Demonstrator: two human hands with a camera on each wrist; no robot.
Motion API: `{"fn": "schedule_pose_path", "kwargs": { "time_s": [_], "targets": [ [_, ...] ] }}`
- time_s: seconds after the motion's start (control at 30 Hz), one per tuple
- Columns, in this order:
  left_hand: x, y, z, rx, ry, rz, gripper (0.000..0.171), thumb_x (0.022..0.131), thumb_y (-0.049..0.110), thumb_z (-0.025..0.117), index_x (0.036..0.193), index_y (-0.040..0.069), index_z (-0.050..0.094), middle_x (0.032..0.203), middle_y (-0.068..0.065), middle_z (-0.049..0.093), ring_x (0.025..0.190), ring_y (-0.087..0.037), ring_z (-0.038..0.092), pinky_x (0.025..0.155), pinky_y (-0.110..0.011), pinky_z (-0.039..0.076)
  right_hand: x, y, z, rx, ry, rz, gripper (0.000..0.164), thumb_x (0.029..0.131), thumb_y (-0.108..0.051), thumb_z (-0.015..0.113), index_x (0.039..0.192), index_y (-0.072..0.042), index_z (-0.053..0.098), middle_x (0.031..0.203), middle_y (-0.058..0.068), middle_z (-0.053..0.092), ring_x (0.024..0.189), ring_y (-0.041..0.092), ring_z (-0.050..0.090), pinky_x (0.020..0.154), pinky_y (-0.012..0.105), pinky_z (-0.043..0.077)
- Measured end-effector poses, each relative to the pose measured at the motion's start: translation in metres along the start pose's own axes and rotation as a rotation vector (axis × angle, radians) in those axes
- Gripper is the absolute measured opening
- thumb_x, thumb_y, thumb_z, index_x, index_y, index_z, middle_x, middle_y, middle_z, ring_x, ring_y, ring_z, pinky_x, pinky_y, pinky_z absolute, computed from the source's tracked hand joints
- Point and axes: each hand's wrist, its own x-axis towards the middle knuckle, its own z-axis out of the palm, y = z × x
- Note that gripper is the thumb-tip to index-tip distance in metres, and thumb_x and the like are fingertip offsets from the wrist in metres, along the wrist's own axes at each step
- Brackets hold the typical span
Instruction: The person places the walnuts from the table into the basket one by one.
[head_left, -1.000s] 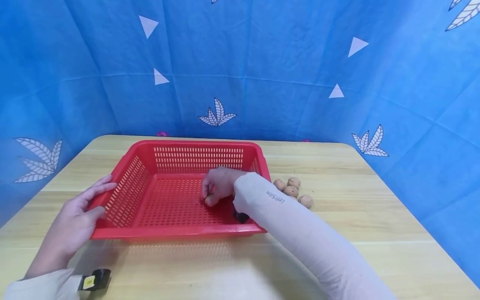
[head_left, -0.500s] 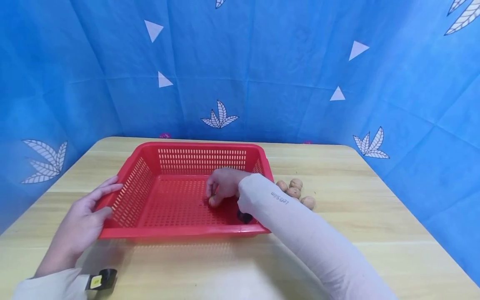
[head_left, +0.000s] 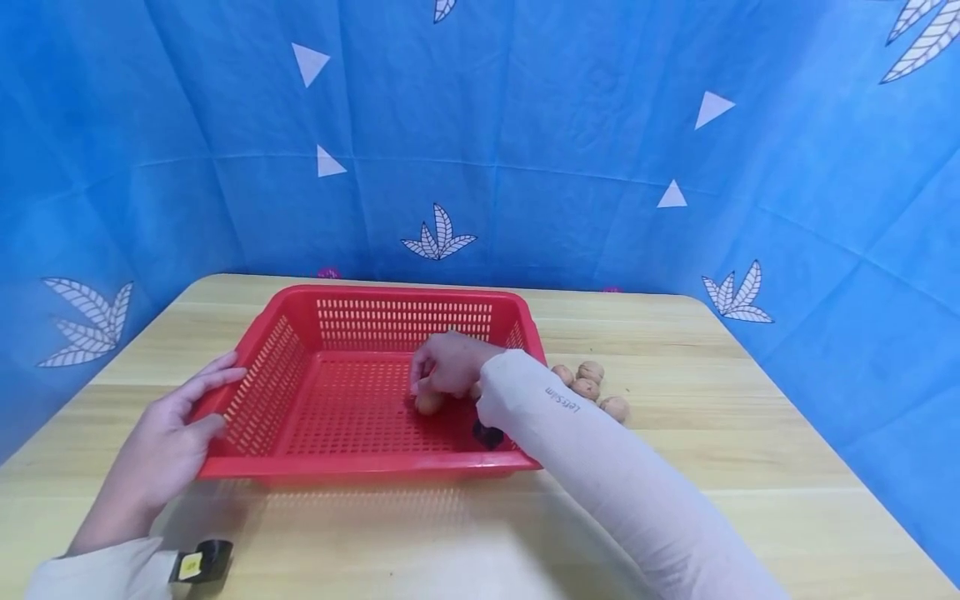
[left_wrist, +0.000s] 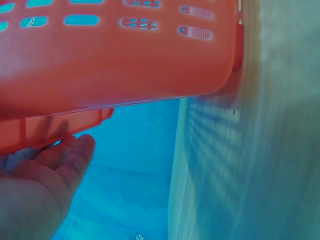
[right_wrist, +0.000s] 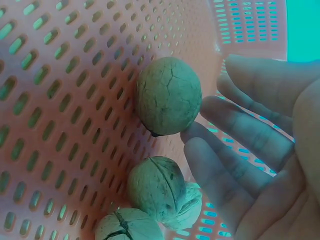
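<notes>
My left hand [head_left: 161, 442] grips the left rim of a red plastic basket [head_left: 367, 463], with the thumb near the top of the rim. In the left wrist view, fingers [left_wrist: 80, 155] lie under the rim's overhang. My right hand [head_left: 452, 364] reaches down inside the basket at its right part. A round tan walnut [right_wrist: 169, 96] lies on the slotted bottom, and my right fingers, spread and fairly straight, have their tips right at its side. Several more walnuts [right_wrist: 156, 188] lie close together below it in the right wrist view; in the head view my hand and sleeve mostly hide them.
Several walnuts [head_left: 586, 388] sit in a cluster on the wooden table [head_left: 675, 400], just right of the basket, partly behind my right sleeve [head_left: 600, 467]. A blue patterned cloth [head_left: 570, 125] hangs behind the table. A black wrist strap [head_left: 206, 562] circles my left cuff.
My right fingers have loosened from the walnut, which now shows on the basket bottom below the hand. The left hand keeps its hold. The whole view has shifted slightly.
</notes>
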Motion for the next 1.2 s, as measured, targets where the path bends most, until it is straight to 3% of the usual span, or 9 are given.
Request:
{"fn": "schedule_pose_path", "kwargs": {
  "time_s": [0.17, 0.33, 0.53, 0.7, 0.93, 1.03, 1.2],
  "targets": [
    [0.0, 0.0, 0.0, 0.006, 0.003, 0.006, 0.061, 0.097, 0.006, 0.05, 0.154, 0.01, 0.028, 0.162, 0.002, 0.011, 0.116, -0.031, 0.042, 0.066, -0.032, 0.058, -0.002, -0.001, 0.001, 0.039, 0.007, -0.005, 0.019, 0.081, -0.019, 0.079, 0.098, -0.012, 0.072, 0.086, 0.007, 0.071, 0.088, 0.031, 0.064, 0.081, 0.045, 0.054],
    [0.003, -0.003, -0.001, -0.002, 0.001, 0.004, 0.059, 0.097, 0.005, 0.047, 0.153, 0.009, 0.03, 0.162, 0.002, 0.012, 0.116, -0.029, 0.04, 0.065, -0.032, 0.058, 0.002, 0.001, -0.002, 0.042, 0.038, -0.042, 0.022, 0.079, -0.019, 0.081, 0.098, -0.014, 0.072, 0.089, 0.006, 0.07, 0.085, 0.032, 0.065, 0.078, 0.046, 0.055],
    [0.004, -0.005, -0.001, -0.011, -0.006, -0.007, 0.06, 0.096, 0.004, 0.048, 0.153, 0.01, 0.029, 0.162, 0.0, 0.011, 0.114, -0.027, 0.044, 0.065, -0.033, 0.058, 0.011, 0.006, -0.01, -0.007, 0.131, -0.226, 0.011, 0.086, -0.023, 0.075, 0.095, -0.02, 0.07, 0.095, -0.002, 0.065, 0.084, 0.026, 0.064, 0.07, 0.037, 0.057],
    [0.004, -0.002, 0.0, -0.017, -0.013, -0.014, 0.061, 0.096, 0.004, 0.049, 0.153, 0.01, 0.029, 0.162, -0.002, 0.011, 0.112, -0.028, 0.046, 0.065, -0.034, 0.058, 0.004, 0.003, -0.031, 0.053, 0.252, -0.352, 0.011, 0.092, -0.024, 0.068, 0.1, -0.018, 0.07, 0.097, -0.003, 0.067, 0.092, 0.017, 0.061, 0.077, 0.032, 0.053],
    [0.004, 0.004, 0.0, -0.007, -0.022, -0.005, 0.059, 0.097, 0.004, 0.046, 0.153, 0.009, 0.029, 0.162, -0.005, 0.011, 0.113, -0.032, 0.045, 0.064, -0.033, 0.058, -0.026, 0.029, -0.071, 0.167, 0.352, -0.289, 0.018, 0.093, -0.021, 0.066, 0.108, -0.01, 0.068, 0.106, 0.008, 0.068, 0.096, 0.026, 0.064, 0.084, 0.04, 0.053],
    [0.004, 0.003, -0.001, -0.002, -0.017, -0.002, 0.059, 0.097, 0.004, 0.046, 0.153, 0.009, 0.029, 0.162, -0.004, 0.012, 0.113, -0.031, 0.045, 0.064, -0.033, 0.058, -0.034, 0.05, -0.086, 0.242, 0.396, -0.237, 0.02, 0.094, -0.017, 0.065, 0.11, -0.005, 0.067, 0.11, 0.017, 0.065, 0.095, 0.031, 0.064, 0.085, 0.041, 0.053],
    [0.002, 0.0, -0.001, -0.009, -0.01, -0.01, 0.06, 0.096, 0.004, 0.049, 0.153, 0.01, 0.029, 0.162, -0.001, 0.011, 0.114, -0.03, 0.045, 0.064, -0.034, 0.058, -0.042, 0.095, -0.107, 0.265, 0.477, -0.145, 0.025, 0.095, -0.018, 0.063, 0.111, 0.001, 0.064, 0.108, 0.017, 0.063, 0.097, 0.03, 0.063, 0.088, 0.043, 0.053]
  ]
}}
